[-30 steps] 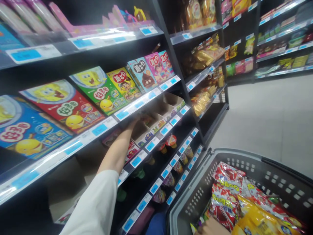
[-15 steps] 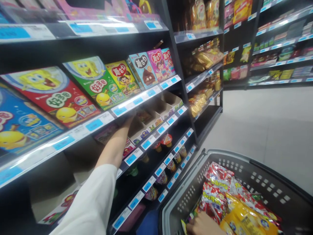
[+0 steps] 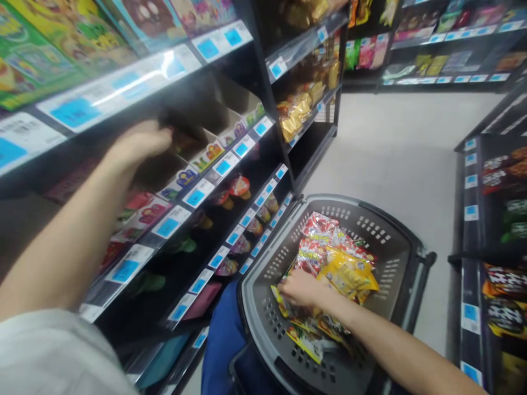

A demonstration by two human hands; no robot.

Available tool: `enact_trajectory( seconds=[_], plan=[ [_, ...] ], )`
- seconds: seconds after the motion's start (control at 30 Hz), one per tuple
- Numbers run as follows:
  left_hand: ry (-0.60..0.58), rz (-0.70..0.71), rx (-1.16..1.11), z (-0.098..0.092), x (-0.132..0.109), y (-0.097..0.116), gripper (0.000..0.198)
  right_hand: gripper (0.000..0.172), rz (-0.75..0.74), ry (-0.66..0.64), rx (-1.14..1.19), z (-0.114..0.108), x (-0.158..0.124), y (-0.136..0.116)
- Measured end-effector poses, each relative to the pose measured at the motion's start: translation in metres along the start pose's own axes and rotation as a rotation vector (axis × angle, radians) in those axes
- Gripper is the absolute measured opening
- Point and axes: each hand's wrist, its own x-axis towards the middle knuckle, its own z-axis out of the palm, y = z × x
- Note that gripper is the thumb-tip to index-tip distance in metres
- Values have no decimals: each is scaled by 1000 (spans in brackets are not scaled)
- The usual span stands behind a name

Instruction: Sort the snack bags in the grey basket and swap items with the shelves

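My left hand (image 3: pixel 144 140) reaches over the open display boxes on the middle shelf, under the row of upright snack boxes. It is blurred and its fingers fade into shadow, so I cannot tell what they hold. Near it stand cardboard trays (image 3: pixel 187 176) with cartoon fruit fronts. My right hand (image 3: pixel 302 288) is down inside the grey shopping basket (image 3: pixel 257 291), its fingers curled in against the packets there; what they grip is hidden. Around it lie red-and-white candy bags (image 3: pixel 313 249), yellow bags (image 3: pixel 349 274) and several smaller packets (image 3: pixel 307 343).
Price-tagged shelf edges (image 3: pixel 195 192) run along my left. Jelly cups (image 3: pixel 241 186) sit on the lower shelves. Gold-wrapped packs (image 3: pixel 298 112) fill the adjoining rack. Another shelf (image 3: pixel 473 263) with snack bags stands at the right, across the pale floor (image 3: pixel 379 142).
The view has tilted down and turned right, showing more of the basket and the right-hand shelf. My left hand has come up out of the trays; my right hand remains in the basket.
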Motion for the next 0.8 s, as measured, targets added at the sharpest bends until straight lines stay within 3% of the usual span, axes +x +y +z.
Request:
enact_trajectory(
  seconds=[0.07, 0.1, 0.17, 0.2, 0.3, 0.37, 0.47, 0.57, 0.6, 0.67, 0.73, 0.8],
  plan=[
    [15, 176, 22, 5, -32, 1, 33, 31, -15, 9, -5, -1, -1, 0],
    [56, 359, 22, 12, -51, 3, 33, 31, -20, 16, -8, -2, -1, -1],
    [100, 650, 31, 36, -94, 12, 35, 32, -29, 26, -12, -2, -2, -1],
    [56, 743, 29, 54, -116, 19, 36, 32, -33, 29, -13, -2, -2, -1],
    [-375, 1059, 55, 126, -172, 53, 31, 32, -40, 24, -15, 1, -2, -2],
    [-571, 1165, 57, 184, -194, 79, 33, 32, -31, 21, -17, 2, -1, -1],
    [-676, 1137, 90, 269, -206, 105, 58, 32, -1, 23, -18, 4, -1, 3],
    [-705, 1057, 116, 330, -210, 103, 89, 32, 47, 52, -11, 5, -3, 5],
    [-702, 1032, 118, 342, -213, 97, 92, 34, 64, 68, -8, 6, -4, 5],
    [-674, 988, 114, 354, -222, 81, 81, 36, 92, 105, 3, 9, -5, 5],
    [-631, 942, 112, 354, -235, 66, 59, 32, 91, 135, 20, 14, -6, 6],
    [-596, 900, 116, 349, -245, 57, 51, 25, 63, 159, 39, 19, -6, 9]
  ],
)
